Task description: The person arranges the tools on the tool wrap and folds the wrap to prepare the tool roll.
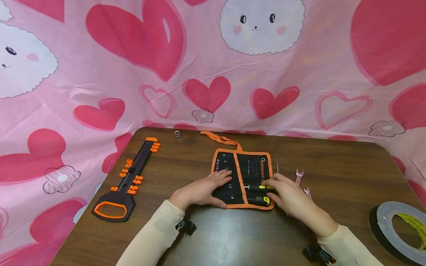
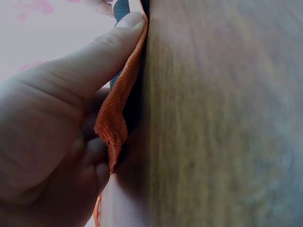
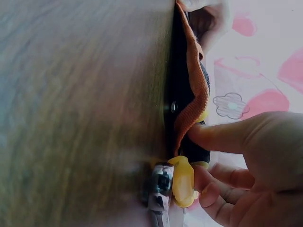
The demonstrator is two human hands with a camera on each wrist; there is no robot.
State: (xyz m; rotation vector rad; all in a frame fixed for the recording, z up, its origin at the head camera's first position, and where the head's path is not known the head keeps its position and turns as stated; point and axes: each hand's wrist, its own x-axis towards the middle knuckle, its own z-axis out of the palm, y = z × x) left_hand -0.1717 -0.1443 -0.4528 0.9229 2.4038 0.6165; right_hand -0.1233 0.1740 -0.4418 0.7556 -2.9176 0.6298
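Evidently, the black tool pouch with orange edging lies flat near the middle of the brown bench, its orange strap trailing off the far edge. The left hand rests on the pouch's numbered left section with fingers apart, its thumb laid along the near edge. At the right edge, the right hand pinches the handle end of the upper screwdriver between thumb and fingers. The lower screwdriver, black and yellow, lies just beside it, also in the right section.

Two wrenches, the farther one and the nearer one, are just beyond the right hand. A tape roll is at far right; a black-and-orange rack and a metal socket are on the left.
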